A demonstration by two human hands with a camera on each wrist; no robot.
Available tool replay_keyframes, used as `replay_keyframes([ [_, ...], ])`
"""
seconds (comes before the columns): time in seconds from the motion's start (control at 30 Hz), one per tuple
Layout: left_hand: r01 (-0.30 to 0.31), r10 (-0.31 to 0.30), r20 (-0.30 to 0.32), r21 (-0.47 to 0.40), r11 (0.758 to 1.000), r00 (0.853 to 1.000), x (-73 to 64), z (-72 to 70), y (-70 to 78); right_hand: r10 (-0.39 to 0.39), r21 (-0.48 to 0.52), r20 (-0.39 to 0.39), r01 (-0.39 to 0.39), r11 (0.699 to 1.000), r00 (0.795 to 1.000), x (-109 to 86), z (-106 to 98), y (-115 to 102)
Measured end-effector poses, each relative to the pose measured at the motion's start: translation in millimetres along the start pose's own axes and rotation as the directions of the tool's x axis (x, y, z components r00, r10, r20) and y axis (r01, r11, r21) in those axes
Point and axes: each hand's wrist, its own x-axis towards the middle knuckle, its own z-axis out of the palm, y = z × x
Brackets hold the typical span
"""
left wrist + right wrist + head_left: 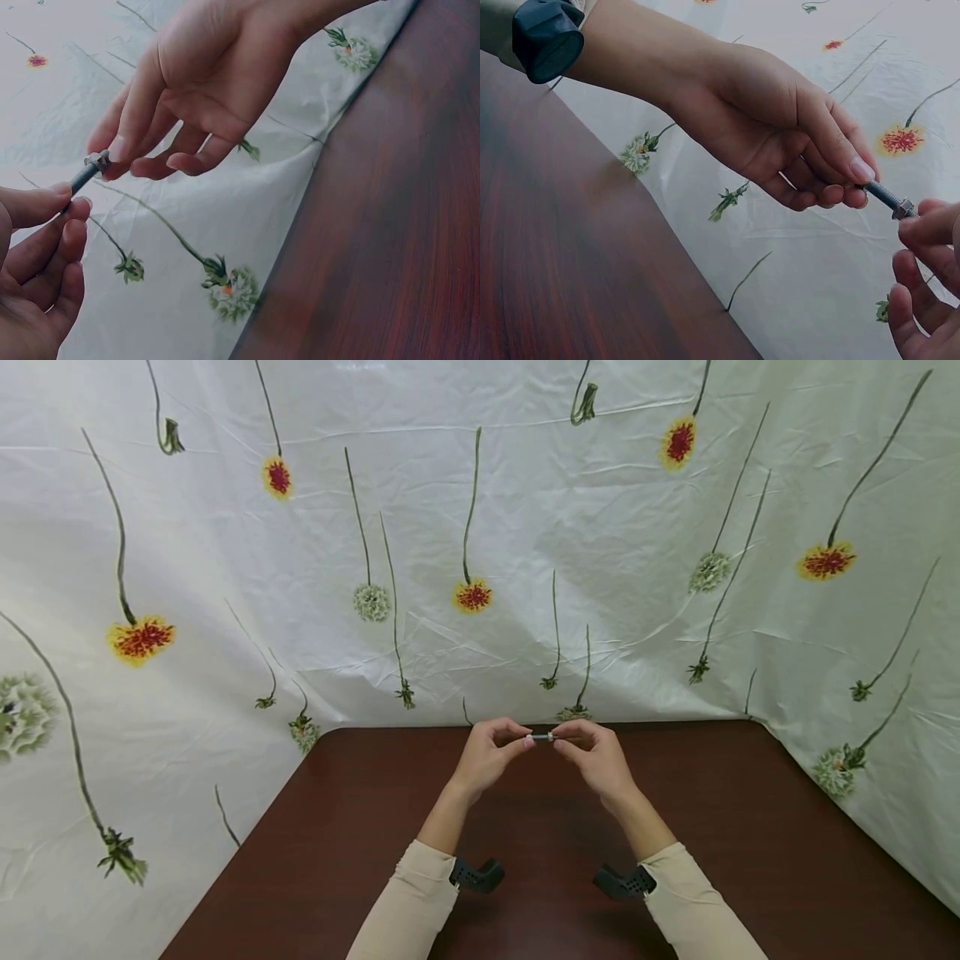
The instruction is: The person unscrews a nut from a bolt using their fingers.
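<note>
Between both hands, above the far part of the table, is a small grey metal bolt (541, 737) with a threaded shaft. My left hand (483, 758) pinches the plain end of that shaft between thumb and fingertips. At the other end is a silvery hex-shaped piece (904, 209); whether it is a nut or the bolt's head, I cannot tell. My right hand (598, 762) pinches this end with thumb and forefinger, its other fingers loosely bent. In the left wrist view, the bolt (85, 176) runs slantwise from the left fingertips up to the right ones.
A dark reddish-brown table (360, 827) lies below the hands. Behind it and at its sides hangs a white cloth (315, 552) printed with flowers. Each wrist carries a dark camera band, such as the left band (477, 875), over light sleeves.
</note>
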Motion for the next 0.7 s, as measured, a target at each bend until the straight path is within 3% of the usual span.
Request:
replay_keyframes([
  [0.1, -0.001, 0.001, 0.0, 0.0, 1.0, 1.0, 3.8, -0.7, -13.1, 0.013, 0.021, 0.011, -0.013, 1.0, 1.0, 1.8, -0.8, 4.4],
  [0.33, -0.008, 0.008, 0.004, 0.036, 0.999, 1.0, 3.8, -0.1, -14.9, 0.098, -0.03, 0.02, -0.098, 0.995, 0.995, 1.3, 4.1, 6.3],
  [0.7, -0.001, 0.001, 0.015, 0.028, 1.0, 1.0, 3.9, -0.9, -15.9, 0.026, -0.042, 0.027, -0.025, 0.999, 0.999, 0.0, 3.5, -0.4],
])
